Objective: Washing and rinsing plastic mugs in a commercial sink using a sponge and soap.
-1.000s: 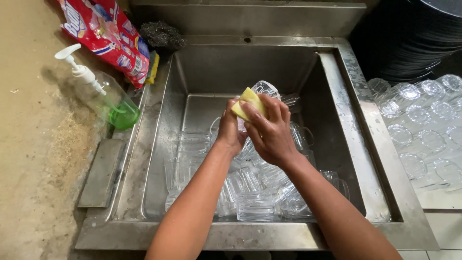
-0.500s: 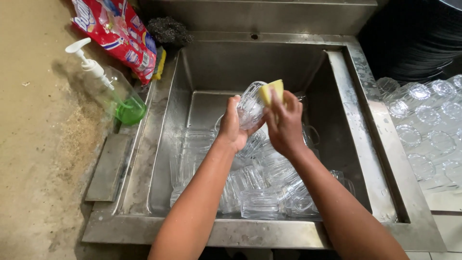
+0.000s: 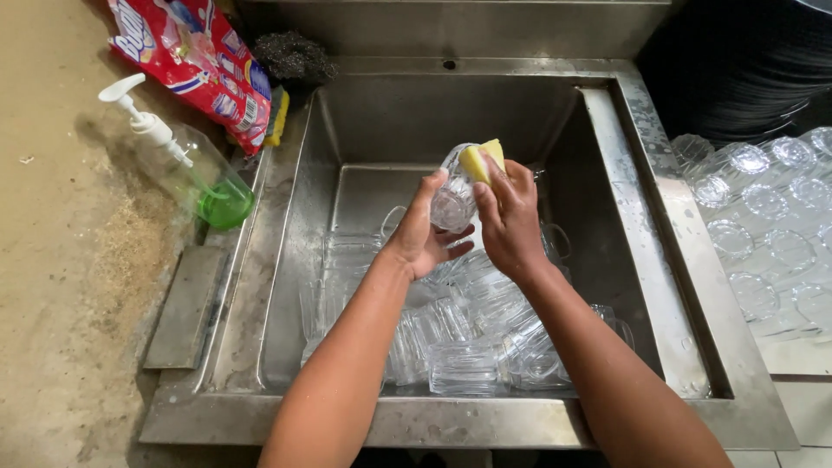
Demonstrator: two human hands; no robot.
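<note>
Glass mug being scrubbed with a yellow sponge over a steel sink.

Nearest, more clear glass mugs point(image 3: 468, 347) lie heaped in the stainless sink point(image 3: 286, 260). Above them the left hand point(image 3: 425, 238) cups a glass mug point(image 3: 452, 198), fingers curled round its side, while the right hand point(image 3: 510, 221) pinches a yellow sponge point(image 3: 482, 160) against the rim. Judged, scrubbing is mid-way; turning the mug calls for a firm wet grip. Washed glasses point(image 3: 763, 217) stand upturned at right; a soap pump bottle point(image 3: 195, 169), detergent bag point(image 3: 186, 56) and steel scourer point(image 3: 295, 56) sit beyond.
</note>
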